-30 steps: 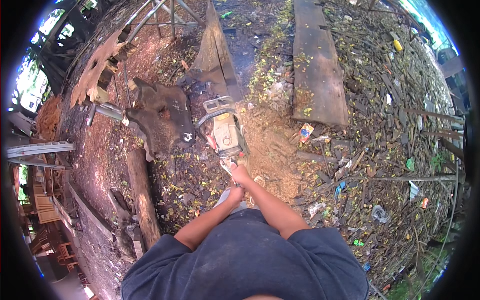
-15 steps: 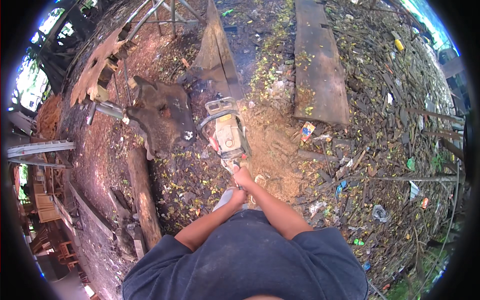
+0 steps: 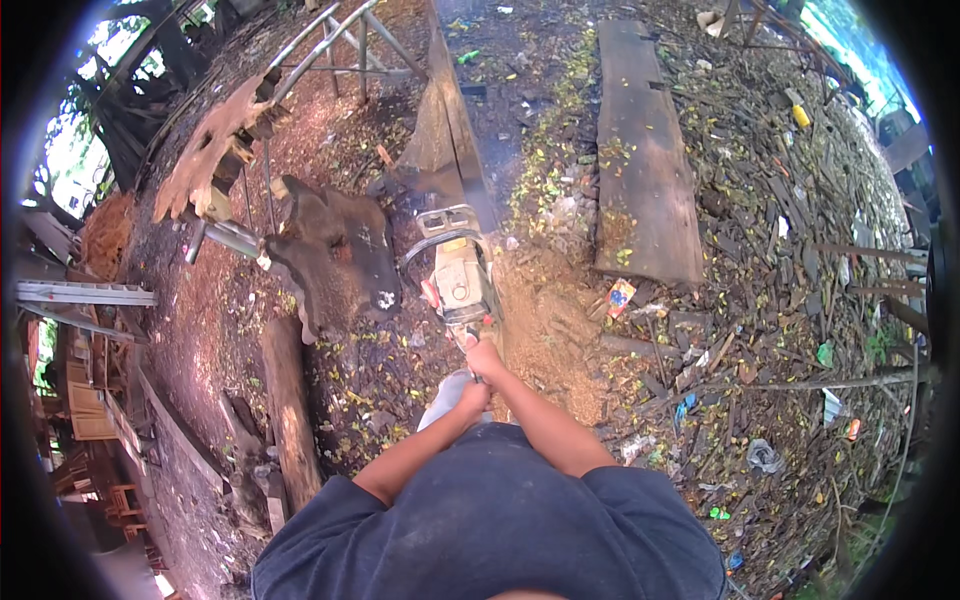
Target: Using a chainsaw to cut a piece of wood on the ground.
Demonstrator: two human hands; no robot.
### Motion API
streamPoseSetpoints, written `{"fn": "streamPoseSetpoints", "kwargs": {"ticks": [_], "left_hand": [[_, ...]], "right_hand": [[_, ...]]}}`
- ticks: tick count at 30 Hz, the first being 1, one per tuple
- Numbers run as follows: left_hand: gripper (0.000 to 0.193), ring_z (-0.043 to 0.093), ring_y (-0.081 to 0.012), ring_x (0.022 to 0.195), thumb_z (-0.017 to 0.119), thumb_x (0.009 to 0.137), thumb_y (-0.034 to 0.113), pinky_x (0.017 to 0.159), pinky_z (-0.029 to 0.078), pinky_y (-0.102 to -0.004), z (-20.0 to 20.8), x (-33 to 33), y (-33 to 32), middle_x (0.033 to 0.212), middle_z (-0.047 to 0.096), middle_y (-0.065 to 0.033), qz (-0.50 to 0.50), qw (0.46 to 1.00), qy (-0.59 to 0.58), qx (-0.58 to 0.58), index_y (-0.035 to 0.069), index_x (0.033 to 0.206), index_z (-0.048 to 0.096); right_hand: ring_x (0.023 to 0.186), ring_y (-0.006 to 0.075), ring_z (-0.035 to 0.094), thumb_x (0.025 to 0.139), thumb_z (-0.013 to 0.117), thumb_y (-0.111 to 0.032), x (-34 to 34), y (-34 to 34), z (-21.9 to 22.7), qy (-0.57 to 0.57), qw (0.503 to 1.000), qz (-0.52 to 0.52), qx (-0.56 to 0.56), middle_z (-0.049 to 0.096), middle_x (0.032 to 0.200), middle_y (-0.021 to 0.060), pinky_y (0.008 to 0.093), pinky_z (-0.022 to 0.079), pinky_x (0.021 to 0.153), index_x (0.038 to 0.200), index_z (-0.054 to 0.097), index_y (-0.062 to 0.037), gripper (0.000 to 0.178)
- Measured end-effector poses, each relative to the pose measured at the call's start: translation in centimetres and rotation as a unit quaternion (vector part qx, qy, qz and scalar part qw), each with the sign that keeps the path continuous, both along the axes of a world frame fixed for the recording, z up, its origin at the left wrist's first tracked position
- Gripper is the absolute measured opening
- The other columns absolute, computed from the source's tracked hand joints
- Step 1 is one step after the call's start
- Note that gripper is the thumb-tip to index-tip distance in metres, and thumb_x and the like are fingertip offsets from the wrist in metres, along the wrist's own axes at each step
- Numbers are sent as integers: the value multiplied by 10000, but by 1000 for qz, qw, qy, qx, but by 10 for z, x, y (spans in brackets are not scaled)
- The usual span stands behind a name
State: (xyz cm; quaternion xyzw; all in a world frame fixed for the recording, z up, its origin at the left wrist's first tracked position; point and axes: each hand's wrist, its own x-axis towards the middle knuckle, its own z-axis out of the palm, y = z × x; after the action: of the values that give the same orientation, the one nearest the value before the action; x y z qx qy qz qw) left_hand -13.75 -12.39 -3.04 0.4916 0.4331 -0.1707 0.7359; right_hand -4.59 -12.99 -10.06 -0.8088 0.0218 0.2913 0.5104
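A pale, worn chainsaw points away from me, its dark curved front handle lying across its far part. My right hand is closed around the rear handle. Just nearer to me, my left hand is closed at the end of the same handle, touching my right hand; its fingers are partly hidden. Beyond the saw's front, a long wooden slab stretches away, with a bluish haze beside it. The guide bar cannot be made out. Sawdust covers the ground to the saw's right.
A wide plank lies at the far right. Left of the saw are an irregular dark wood slab and a log. A jagged wood piece rests on a pole frame. Wood scraps and litter cover the right-hand ground.
The surroundings sit slightly lower in the picture, as my view has shifted a little. Both hands keep their hold on the chainsaw, which stays by the slab.
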Motion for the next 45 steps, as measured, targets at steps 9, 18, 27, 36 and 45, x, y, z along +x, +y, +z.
{"fn": "streamPoseSetpoints", "kwargs": {"ticks": [9, 18, 27, 36, 45], "left_hand": [[69, 339, -78, 453, 538, 842, 86, 382, 242, -265, -5, 69, 52, 620, 427, 18, 29, 1000, -8, 8, 107, 806, 482], [67, 375, -94, 483, 474, 903, 112, 400, 260, -263, -21, 148, 111, 657, 457, -14, -1, 999, -7, 34, 60, 861, 479], [89, 417, -122, 451, 477, 892, 110, 371, 266, -287, -13, 208, 147, 657, 497, -42, -2, 999, -31, 26, 47, 834, 503], [95, 399, -120, 456, 488, 900, 123, 378, 255, -281, 0, 251, 171, 666, 503, -39, -1, 999, -40, 21, 51, 850, 526], [86, 382, -102, 455, 493, 897, 147, 378, 263, -277, -8, 281, 191, 638, 470, -13, 18, 999, -37, 36, 67, 873, 513]], "right_hand": [[527, 278, 618, 951, 492, -354, 69, 51, 20, -31, 999, 15, -9, 613, 649, 199, 419, 462, 496, 842, 575, 99, 473], [788, 399, 659, 946, 488, -382, 152, 99, 63, -1, 1000, 12, -23, 640, 838, 287, 469, 488, 708, 992, 545, 96, 484], [890, 447, 634, 941, 485, -407, 212, 133, 76, -36, 999, 13, -36, 632, 923, 316, 491, 477, 786, 1016, 548, 87, 504], [955, 467, 613, 934, 490, -400, 256, 155, 95, -21, 999, 9, -27, 621, 947, 341, 492, 467, 835, 1004, 568, 93, 504], [881, 447, 635, 925, 508, -366, 284, 179, 89, -40, 999, 23, -21, 624, 888, 333, 484, 487, 764, 939, 573, 111, 481]]}}
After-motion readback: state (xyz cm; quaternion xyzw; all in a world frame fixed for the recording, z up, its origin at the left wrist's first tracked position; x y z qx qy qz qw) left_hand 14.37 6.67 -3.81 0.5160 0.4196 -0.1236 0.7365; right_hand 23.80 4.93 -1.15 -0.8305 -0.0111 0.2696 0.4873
